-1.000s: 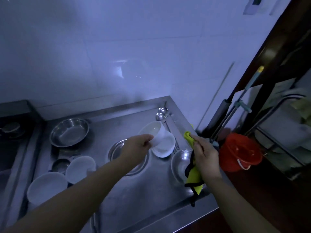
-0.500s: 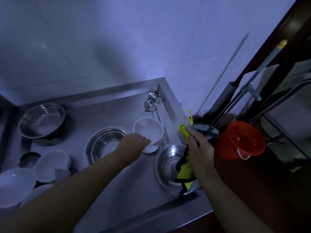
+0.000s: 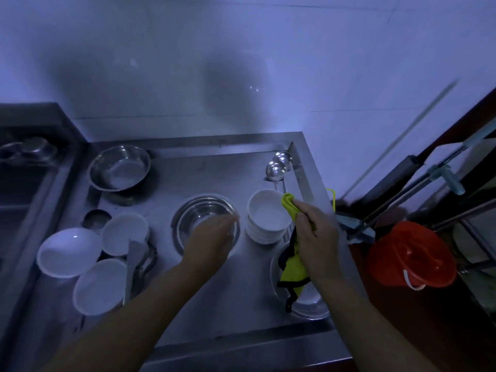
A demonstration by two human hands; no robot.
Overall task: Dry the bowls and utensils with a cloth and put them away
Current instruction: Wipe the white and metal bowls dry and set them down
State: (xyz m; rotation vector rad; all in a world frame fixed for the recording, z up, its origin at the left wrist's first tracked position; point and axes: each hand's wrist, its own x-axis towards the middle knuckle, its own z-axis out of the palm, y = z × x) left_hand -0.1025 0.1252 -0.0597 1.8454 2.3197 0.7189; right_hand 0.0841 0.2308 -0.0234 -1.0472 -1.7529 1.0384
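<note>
Bare steel counter [image 3: 214, 304] lies between 2 forearms; bowls crowd left.

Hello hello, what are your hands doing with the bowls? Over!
Left hand open, empty, over steel bowl. Right hand grips yellow cloth at rim of white bowl stack. Nothing blocking.

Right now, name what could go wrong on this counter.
The stack of white bowls stands close beside the right hand, so a careless wipe with the yellow cloth might topple it. The cloth's dark strap dangles into the steel bowl at the counter's front edge and could drag it off. Dim light makes wet spots easy to miss.
</note>
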